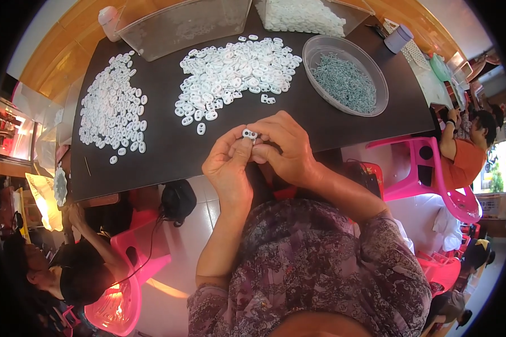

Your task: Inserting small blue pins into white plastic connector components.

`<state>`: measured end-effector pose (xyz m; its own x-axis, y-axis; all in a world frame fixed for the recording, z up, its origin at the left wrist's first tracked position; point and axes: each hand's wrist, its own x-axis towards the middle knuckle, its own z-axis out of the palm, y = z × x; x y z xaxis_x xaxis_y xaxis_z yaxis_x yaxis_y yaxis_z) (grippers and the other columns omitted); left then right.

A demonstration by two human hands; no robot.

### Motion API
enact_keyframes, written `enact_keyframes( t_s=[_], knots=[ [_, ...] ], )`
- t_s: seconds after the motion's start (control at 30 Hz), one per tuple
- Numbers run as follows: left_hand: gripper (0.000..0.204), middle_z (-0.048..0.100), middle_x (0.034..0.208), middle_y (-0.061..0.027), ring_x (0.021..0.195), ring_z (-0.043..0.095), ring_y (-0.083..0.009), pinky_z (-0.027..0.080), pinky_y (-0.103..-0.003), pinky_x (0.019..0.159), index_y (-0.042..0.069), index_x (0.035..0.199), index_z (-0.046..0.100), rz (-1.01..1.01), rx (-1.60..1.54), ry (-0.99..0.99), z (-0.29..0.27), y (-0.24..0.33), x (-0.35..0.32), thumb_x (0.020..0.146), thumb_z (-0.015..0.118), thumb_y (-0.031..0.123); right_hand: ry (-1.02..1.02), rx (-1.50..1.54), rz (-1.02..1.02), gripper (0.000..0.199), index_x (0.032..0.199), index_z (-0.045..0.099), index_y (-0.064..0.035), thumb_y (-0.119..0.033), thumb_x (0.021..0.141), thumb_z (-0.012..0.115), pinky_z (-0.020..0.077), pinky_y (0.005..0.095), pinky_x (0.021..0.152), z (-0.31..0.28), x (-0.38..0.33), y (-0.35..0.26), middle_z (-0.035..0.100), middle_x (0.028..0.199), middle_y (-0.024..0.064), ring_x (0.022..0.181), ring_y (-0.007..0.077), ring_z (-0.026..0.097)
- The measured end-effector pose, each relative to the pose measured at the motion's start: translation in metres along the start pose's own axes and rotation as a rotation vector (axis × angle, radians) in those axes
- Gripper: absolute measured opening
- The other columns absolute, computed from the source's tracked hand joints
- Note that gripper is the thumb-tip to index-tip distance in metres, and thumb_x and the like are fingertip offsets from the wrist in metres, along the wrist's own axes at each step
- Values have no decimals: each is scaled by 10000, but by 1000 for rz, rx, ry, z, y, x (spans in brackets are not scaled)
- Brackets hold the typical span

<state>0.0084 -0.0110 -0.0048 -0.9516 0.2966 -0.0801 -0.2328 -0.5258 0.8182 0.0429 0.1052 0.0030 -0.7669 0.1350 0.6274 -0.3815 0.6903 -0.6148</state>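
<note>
Over the front edge of the dark table, both hands meet around one small white oval plastic piece with two holes (249,133). My left hand (230,160) pinches it from the left, thumb on its lower side. From the right, the bent fingers of my right hand (284,147) close on the same piece; whether they also hold a screw is hidden. Beyond the hands spreads a large heap of similar white pieces (239,67). A second heap of white pieces (112,106) covers the table's left part. A round clear tub (383,95) at the right holds many small grey-green screws.
Clear plastic bins (180,28) stand along the back, one with white pieces. A white bottle (108,22) is at the back left, a grey cup (398,38) at the back right. Pink chairs (416,168) flank me. Other people sit left and right. A thin stick (87,165) lies near the left edge.
</note>
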Motion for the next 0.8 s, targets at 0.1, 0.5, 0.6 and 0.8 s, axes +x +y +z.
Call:
enact_keyframes(
  t_s=[0.1, 0.5, 0.6, 0.8],
  knots=[
    [189, 623, 792, -107, 595, 576, -115, 485, -219, 585, -109, 1028, 561, -8, -7, 1, 1, 1, -1, 856, 545, -33, 42, -77, -70, 289, 936, 613, -16, -3, 650, 653, 457, 329, 635, 0, -1, 2, 593, 840, 87, 729, 241, 529],
    [174, 628, 820, -71, 620, 526, -95, 442, -211, 557, -71, 999, 616, 67, 163, -14, -5, -2, -3, 841, 590, -2, 76, -12, -18, 229, 889, 626, -1, 10, 662, 652, 455, 318, 611, 2, -10, 5, 607, 815, 89, 706, 235, 535],
    [180, 627, 804, -67, 605, 521, -105, 439, -218, 542, -65, 995, 624, 93, 166, -32, -7, -3, -3, 836, 610, 19, 63, 13, 10, 241, 903, 625, -3, 11, 664, 657, 452, 313, 604, 0, -11, 3, 608, 812, 88, 698, 231, 534],
    [214, 557, 846, -27, 692, 506, -83, 423, -205, 599, -44, 1049, 625, 110, 146, -97, -9, -2, -6, 847, 607, 22, 56, 78, 86, 268, 932, 620, -14, 16, 671, 668, 438, 292, 580, -3, -11, -4, 601, 772, 70, 670, 196, 530]
  ],
)
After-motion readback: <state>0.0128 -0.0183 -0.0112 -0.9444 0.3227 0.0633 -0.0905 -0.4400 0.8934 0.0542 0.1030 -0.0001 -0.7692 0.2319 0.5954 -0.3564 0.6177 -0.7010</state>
